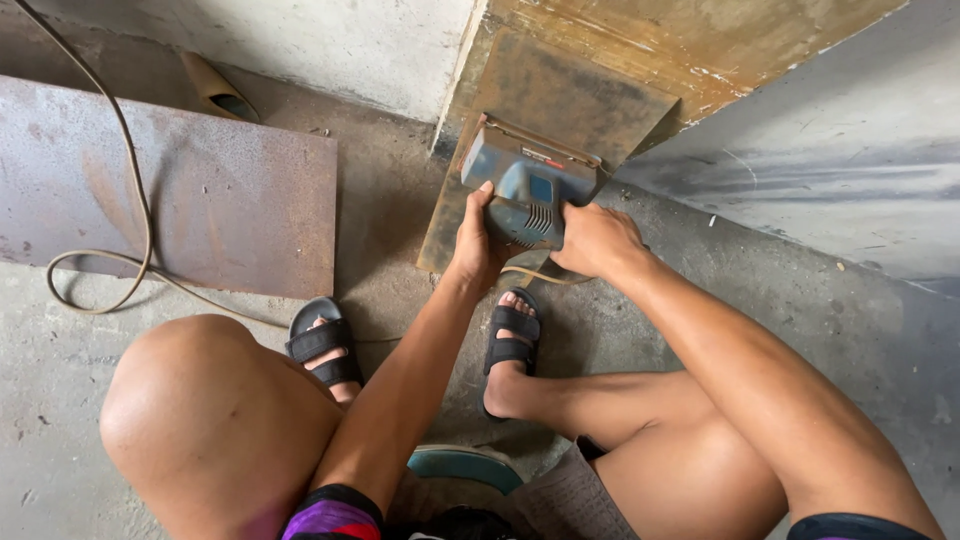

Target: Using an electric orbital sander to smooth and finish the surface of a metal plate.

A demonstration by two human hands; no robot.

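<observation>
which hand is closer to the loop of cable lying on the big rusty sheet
Left. The left hand grips the near-left side of the blue power tool, on the side toward the cable loop. The right hand holds the tool's right side, farther away.

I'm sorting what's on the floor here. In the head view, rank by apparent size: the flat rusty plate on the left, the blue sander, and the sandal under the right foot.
1. Rusty plate, clearly the largest.
2. Blue sander, held by the left hand and right hand.
3. Sandal; it looks close to the sander in size, so this order is unsure.
</observation>
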